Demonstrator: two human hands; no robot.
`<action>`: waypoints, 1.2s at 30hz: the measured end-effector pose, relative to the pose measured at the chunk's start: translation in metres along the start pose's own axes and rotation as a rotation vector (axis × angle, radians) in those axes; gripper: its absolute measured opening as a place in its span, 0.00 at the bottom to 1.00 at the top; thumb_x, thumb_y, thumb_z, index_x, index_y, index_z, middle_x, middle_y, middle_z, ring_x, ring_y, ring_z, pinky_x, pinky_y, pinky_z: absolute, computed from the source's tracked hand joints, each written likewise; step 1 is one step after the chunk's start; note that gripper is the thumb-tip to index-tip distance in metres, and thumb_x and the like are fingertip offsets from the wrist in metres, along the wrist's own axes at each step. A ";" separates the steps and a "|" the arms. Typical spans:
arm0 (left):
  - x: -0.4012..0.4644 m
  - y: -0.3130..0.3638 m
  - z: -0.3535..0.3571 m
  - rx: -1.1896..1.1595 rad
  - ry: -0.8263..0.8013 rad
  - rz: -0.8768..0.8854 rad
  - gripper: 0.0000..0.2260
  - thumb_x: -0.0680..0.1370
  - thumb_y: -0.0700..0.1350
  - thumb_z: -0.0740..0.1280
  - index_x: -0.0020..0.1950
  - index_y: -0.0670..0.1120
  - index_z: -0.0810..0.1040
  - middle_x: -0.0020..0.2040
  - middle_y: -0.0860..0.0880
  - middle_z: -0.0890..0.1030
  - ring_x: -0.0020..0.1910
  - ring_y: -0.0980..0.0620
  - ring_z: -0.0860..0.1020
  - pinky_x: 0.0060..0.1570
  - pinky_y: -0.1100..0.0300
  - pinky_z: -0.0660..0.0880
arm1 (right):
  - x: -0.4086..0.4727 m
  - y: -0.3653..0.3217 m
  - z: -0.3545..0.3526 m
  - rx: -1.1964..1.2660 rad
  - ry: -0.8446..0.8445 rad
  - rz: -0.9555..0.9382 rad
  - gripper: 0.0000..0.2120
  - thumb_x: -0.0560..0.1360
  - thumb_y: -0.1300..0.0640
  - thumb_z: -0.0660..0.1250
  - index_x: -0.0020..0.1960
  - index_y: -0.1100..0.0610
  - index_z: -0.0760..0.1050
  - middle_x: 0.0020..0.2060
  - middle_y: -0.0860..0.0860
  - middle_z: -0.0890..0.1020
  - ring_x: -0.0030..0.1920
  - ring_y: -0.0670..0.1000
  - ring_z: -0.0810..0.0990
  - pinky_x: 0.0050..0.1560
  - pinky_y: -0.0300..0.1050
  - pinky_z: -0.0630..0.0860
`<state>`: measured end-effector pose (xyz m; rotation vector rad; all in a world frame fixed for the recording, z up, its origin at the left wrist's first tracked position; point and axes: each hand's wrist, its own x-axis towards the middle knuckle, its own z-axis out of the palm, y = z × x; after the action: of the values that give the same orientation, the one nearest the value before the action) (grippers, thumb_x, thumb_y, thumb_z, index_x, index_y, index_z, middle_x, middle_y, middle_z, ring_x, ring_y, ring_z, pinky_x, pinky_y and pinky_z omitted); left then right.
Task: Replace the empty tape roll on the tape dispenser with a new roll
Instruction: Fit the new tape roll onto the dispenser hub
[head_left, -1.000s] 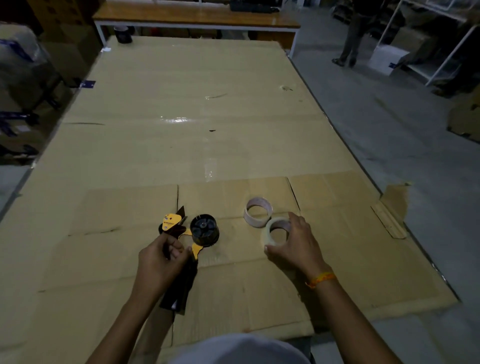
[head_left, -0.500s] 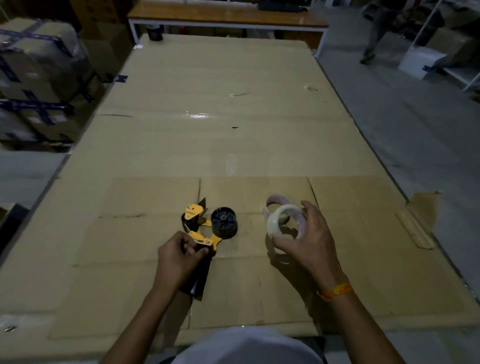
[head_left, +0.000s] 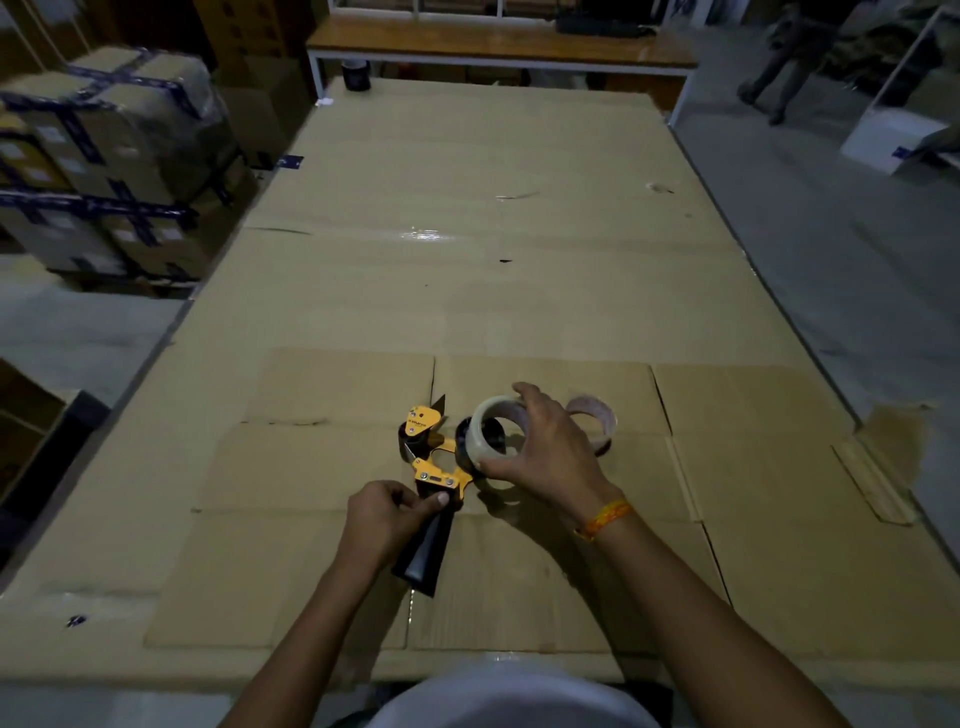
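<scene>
A yellow and black tape dispenser (head_left: 434, 467) lies on the cardboard-covered table (head_left: 467, 291). My left hand (head_left: 387, 519) grips its black handle. My right hand (head_left: 545, 447) holds a new roll of pale tape (head_left: 480, 434) right over the dispenser's black spool, which shows through the roll's hole. The empty tape core (head_left: 597, 415), a thin pinkish ring, lies on the table just behind my right hand, partly hidden by it.
A flattened cardboard box (head_left: 779, 493) lies under the work area. Stacked wrapped cartons (head_left: 104, 156) stand left of the table. A dark cup (head_left: 357, 75) sits at the far table end, before a wooden bench (head_left: 498, 41). A person (head_left: 779, 67) walks at far right.
My right hand lifted the new roll off the table and carried it left onto the dispenser's spool. My left hand stayed on the handle. The camera view shifted.
</scene>
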<state>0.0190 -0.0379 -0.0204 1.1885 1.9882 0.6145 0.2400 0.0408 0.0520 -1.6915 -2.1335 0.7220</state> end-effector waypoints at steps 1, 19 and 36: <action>0.000 0.000 0.001 0.003 -0.014 -0.003 0.19 0.72 0.61 0.79 0.37 0.45 0.87 0.35 0.48 0.86 0.35 0.53 0.84 0.34 0.59 0.76 | 0.002 -0.001 0.002 -0.002 -0.005 -0.003 0.53 0.67 0.37 0.81 0.83 0.53 0.60 0.76 0.55 0.74 0.75 0.57 0.73 0.69 0.55 0.77; -0.005 0.003 0.015 -0.047 -0.111 -0.022 0.18 0.72 0.59 0.80 0.37 0.44 0.88 0.34 0.48 0.86 0.32 0.56 0.81 0.31 0.63 0.72 | 0.027 -0.007 0.012 -0.089 -0.033 -0.181 0.35 0.65 0.37 0.82 0.65 0.54 0.79 0.58 0.51 0.85 0.57 0.54 0.82 0.51 0.49 0.81; -0.007 0.001 0.018 -0.083 -0.089 -0.031 0.20 0.71 0.59 0.81 0.36 0.42 0.87 0.32 0.47 0.85 0.26 0.62 0.77 0.26 0.71 0.69 | 0.071 0.024 0.031 -0.211 -0.454 -0.275 0.54 0.66 0.54 0.86 0.84 0.48 0.61 0.81 0.55 0.68 0.82 0.59 0.66 0.80 0.57 0.68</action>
<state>0.0353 -0.0435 -0.0285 1.1145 1.8852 0.6120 0.2254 0.1082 0.0087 -1.3783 -2.7724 0.8887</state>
